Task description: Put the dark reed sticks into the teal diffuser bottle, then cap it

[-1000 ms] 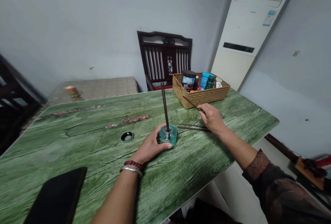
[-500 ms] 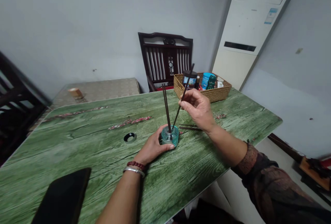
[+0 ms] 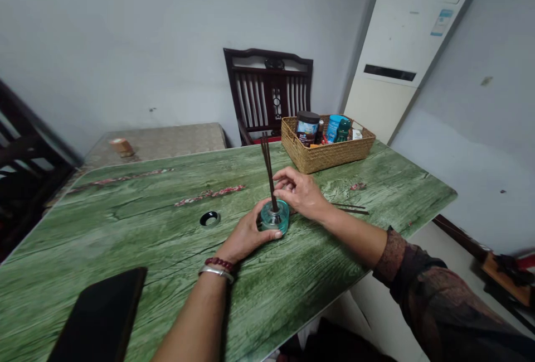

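My left hand [image 3: 249,229] is wrapped round a small teal glass diffuser bottle [image 3: 282,218] that stands upright on the table. Several thin dark brown reed sticks [image 3: 267,161] rise from its neck, leaning slightly left. Just above the bottle mouth, my right hand [image 3: 297,190] has its thumb and forefinger closed at the lower part of the sticks, apparently on one of them. More dark sticks [image 3: 355,211] lie on the table, partly behind my right forearm. A black ring-shaped cap [image 3: 209,218] rests to the left of the bottle.
A wicker basket [image 3: 334,157] with jars and bottles stands at the back of the green wood-patterned table [image 3: 167,239]. A black phone-like slab [image 3: 100,317] lies at the near left. Behind are a dark wooden chair [image 3: 273,66] and a small brown cylinder [image 3: 122,147] on a lower surface.
My right hand has moved down and left with a reed stick, which now stands in the bottle beside the others. The sticks on the table are more exposed. My left hand keeps its hold.
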